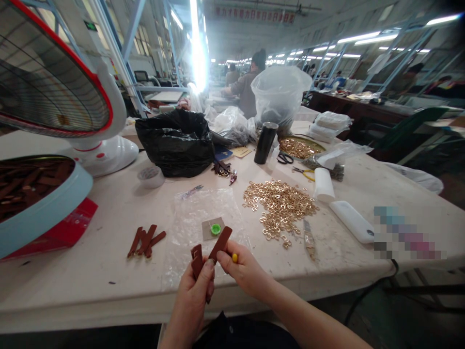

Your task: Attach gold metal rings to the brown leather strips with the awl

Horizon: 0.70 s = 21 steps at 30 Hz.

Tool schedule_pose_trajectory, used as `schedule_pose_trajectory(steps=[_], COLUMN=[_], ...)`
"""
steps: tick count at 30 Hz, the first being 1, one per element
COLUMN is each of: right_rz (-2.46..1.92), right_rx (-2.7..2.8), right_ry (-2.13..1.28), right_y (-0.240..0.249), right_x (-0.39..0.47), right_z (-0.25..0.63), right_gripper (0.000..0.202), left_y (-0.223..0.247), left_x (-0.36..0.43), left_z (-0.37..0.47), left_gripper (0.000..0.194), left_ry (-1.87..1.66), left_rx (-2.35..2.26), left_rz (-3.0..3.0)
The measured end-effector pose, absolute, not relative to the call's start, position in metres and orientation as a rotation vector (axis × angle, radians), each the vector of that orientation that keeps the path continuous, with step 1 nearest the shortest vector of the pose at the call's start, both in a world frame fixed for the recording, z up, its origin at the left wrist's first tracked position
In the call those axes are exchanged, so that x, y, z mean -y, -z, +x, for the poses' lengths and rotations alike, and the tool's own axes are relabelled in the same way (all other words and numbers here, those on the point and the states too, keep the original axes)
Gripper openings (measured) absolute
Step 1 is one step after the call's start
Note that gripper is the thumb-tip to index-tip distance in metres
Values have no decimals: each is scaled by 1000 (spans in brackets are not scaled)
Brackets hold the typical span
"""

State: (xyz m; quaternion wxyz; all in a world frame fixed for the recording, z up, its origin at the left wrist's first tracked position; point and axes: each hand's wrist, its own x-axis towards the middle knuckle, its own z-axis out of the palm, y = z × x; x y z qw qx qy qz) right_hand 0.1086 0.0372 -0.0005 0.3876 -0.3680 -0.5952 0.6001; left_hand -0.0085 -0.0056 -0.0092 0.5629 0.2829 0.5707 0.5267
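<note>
My left hand [193, 287] is closed around several brown leather straps [196, 261] near the table's front edge. Another brown leather strap [222, 241] slants up between both hands, pinched by the thumb and fingers of my right hand [244, 265]. A yellow-ended stick [235, 258] pokes out of the right hand; the rest of it is hidden. Just beyond my hands, a small green cap [215, 229] sits on a greyish square [206, 231] over a clear plastic sheet [189, 218]. More brown leather straps [147, 241] lie in a small pile to the left.
Gold metal rings [279, 206] are heaped to the right, near a white phone-like object [351, 222]. A light-blue tub [54, 206] of brown straps and a fan [105, 111] stand left. Behind are a black plastic bag [174, 145], a black cylinder [266, 143] and scissors [285, 158].
</note>
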Motion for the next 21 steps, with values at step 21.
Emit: schedule_pose_trajectory(steps=[21], right_rz=[-1064], right_rx=[1384], right_ry=[-1022], right_y=[34], right_x=[-109], right_z=[103], right_gripper=[37], left_y=[11], left_x=[-8], left_z=[-35], left_gripper=[28], left_ry=[-1434], left_rx=[-1337], left_rz=[533])
